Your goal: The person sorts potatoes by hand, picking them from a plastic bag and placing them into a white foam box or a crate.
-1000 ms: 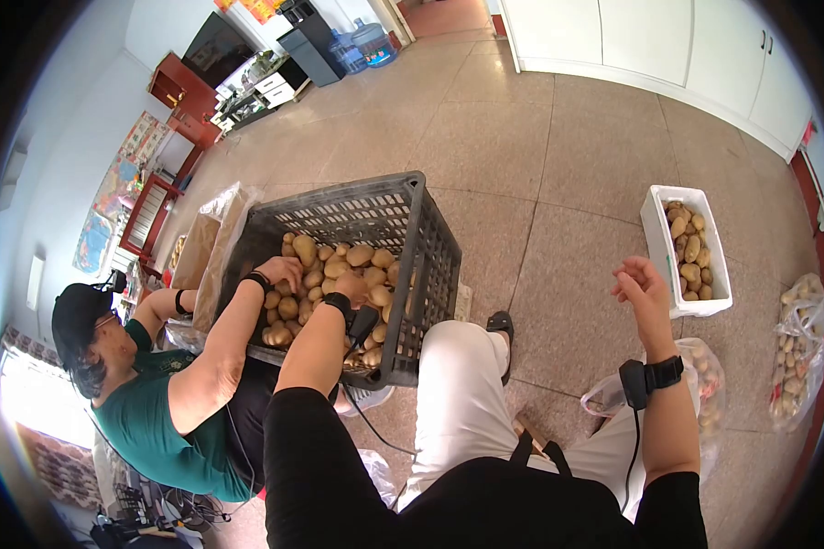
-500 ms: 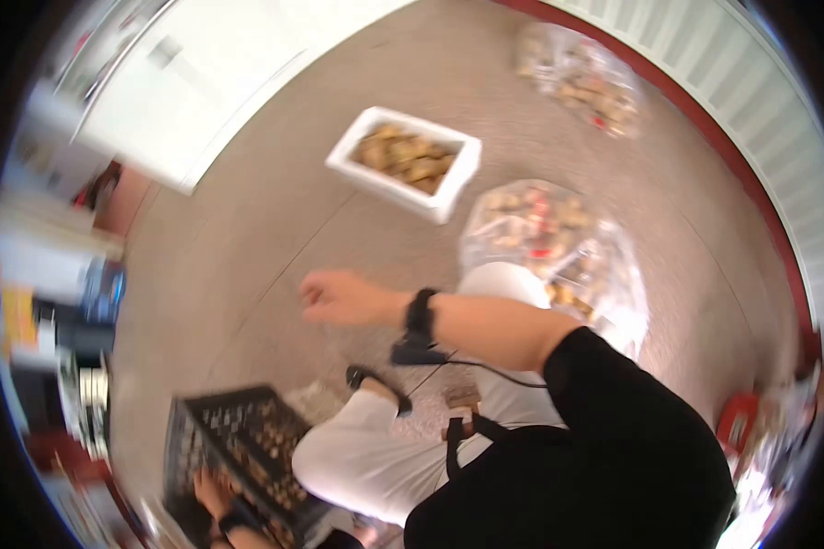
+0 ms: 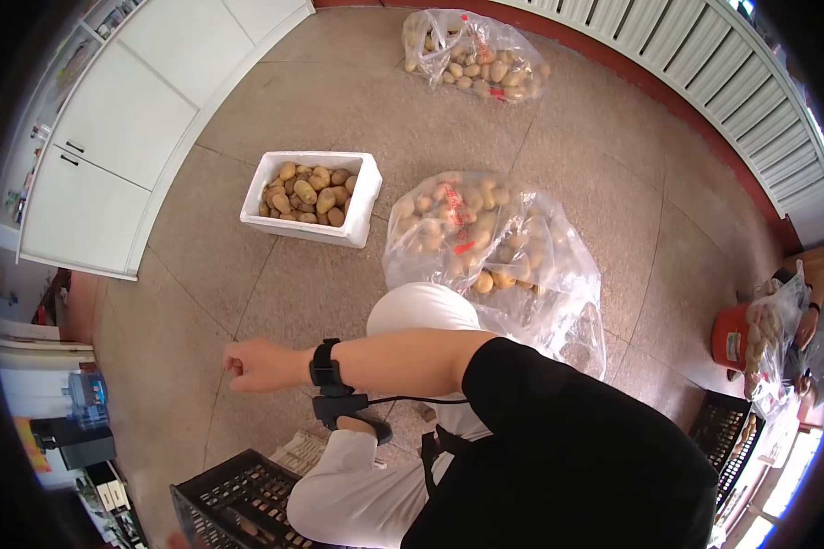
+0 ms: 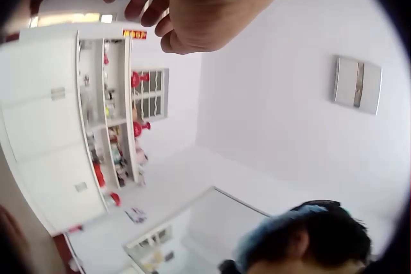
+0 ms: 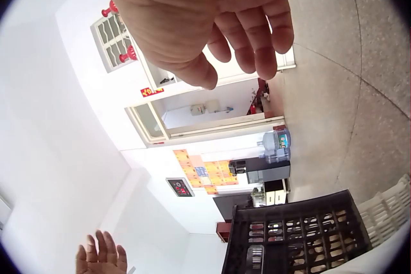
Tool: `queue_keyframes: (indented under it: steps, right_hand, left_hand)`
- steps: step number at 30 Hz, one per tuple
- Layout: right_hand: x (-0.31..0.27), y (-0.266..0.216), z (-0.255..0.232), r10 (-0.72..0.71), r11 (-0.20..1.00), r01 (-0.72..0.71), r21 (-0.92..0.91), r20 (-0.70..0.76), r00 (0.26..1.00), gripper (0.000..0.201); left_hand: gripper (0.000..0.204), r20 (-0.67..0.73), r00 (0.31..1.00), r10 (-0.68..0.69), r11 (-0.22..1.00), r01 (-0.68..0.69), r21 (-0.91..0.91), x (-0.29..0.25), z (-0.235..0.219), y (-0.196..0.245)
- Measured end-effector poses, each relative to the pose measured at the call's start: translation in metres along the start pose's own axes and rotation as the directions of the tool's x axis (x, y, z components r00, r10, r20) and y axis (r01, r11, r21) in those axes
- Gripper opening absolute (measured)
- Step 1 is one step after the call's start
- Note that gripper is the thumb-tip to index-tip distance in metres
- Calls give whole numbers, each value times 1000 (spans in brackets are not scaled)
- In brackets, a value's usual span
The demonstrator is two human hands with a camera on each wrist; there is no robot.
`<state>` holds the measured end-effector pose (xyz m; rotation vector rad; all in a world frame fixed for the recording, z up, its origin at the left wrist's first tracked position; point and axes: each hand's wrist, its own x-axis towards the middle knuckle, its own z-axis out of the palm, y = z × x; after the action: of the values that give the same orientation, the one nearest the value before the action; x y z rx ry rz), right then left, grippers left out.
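My right hand hangs in the air above the floor at the left of the head view, left of my knees. In the right wrist view this hand has loosely bent fingers and holds nothing. My left hand shows in the left wrist view, empty, its fingers loosely bent. A white foam box of potatoes stands beyond my right hand. Before my knee lies a clear plastic bag of potatoes. A black crate is at the lower left.
Another bag of potatoes lies by the far wall. White cabinets line the left. To the right are a red bucket, another bag, a second black crate and another person's hand.
The head view has swung from the black crate toward the foam box and bags. A hand seen among the crate's potatoes a second ago is out of clear view; my right hand remains raised.
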<state>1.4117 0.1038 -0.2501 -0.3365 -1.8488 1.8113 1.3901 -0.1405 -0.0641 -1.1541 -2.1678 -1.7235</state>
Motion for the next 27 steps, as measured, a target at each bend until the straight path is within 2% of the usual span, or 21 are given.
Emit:
queue_keyframes:
  steps: [1,3,4,5,6,8,9,10,11,12,14,15,17,18,19,20,21,23,24,26,27]
  right_hand:
    - [3,2,2,0,1000,0,0,-2,1000,31]
    - [5,7,8,-106,993,100,-61,-103,989,27]
    - [4,2,6,-102,993,97,-60,-104,989,27]
    - [4,-11,2,-34,982,56,180,-122,992,25]
    - [7,-26,-5,35,912,19,409,-124,992,22]
    - [3,-55,-41,36,766,77,639,-163,986,20]
    - [-2,-63,-63,24,772,131,621,-234,972,21]
    - [-11,-66,-87,16,778,181,601,-307,952,22]
    - [-24,-63,-112,49,804,187,565,-376,925,23]
    - [-40,-58,-136,72,830,192,523,-443,893,24]
    - [-84,-25,-179,215,895,75,439,-573,791,23]
    - [-111,14,-202,292,889,11,458,-586,756,19]
    - [-179,40,-221,493,857,-200,474,-646,583,15]
    - [-209,62,-228,550,834,-278,477,-676,491,15]
    - [-241,83,-234,645,764,-347,544,-654,395,16]
    - [-276,114,-240,674,733,-417,537,-654,343,17]
    - [-309,148,-244,695,701,-479,529,-657,292,18]
    - [-353,188,-242,748,504,-740,446,-653,117,21]
    - [-369,204,-240,753,494,-747,445,-648,112,21]
    - [-391,229,-236,749,213,-971,111,-656,89,27]
    - [-398,236,-234,751,209,-972,111,-655,87,27]
  left_hand:
    - [35,83,995,-53,998,56,-27,-7,13,-20]
    - [30,93,924,-370,922,378,-81,-2,53,-51]
    - [29,173,897,-407,889,432,-148,0,60,-75]
    - [28,255,863,-436,847,489,-207,5,62,-94]
    - [28,258,861,-438,846,492,-205,12,68,-102]
    - [27,169,894,-416,891,438,-123,26,85,-113]
    - [27,168,887,-431,885,451,-115,32,90,-119]
    - [26,241,873,-425,864,470,-180,38,95,-125]
    - [26,317,855,-411,837,492,-242,41,100,-131]
    - [26,322,848,-422,832,503,-234,42,107,-138]
    - [24,365,804,-469,805,559,-196,42,123,-156]
    - [24,366,801,-474,799,566,-203,39,128,-166]
    - [23,420,650,-633,643,744,-181,29,137,-185]
    - [23,416,633,-653,625,760,-178,28,141,-183]
    - [23,467,659,-590,649,731,-212,32,141,-180]
    - [23,513,683,-519,673,697,-248,36,141,-176]
    - [23,508,674,-537,665,708,-237,38,140,-177]
    - [24,516,643,-565,630,741,-234,43,140,-182]
    - [24,513,637,-576,623,748,-228,43,138,-184]
    - [31,545,606,-580,568,780,-262,46,138,-187]
    - [31,544,603,-584,566,782,-260,46,138,-186]
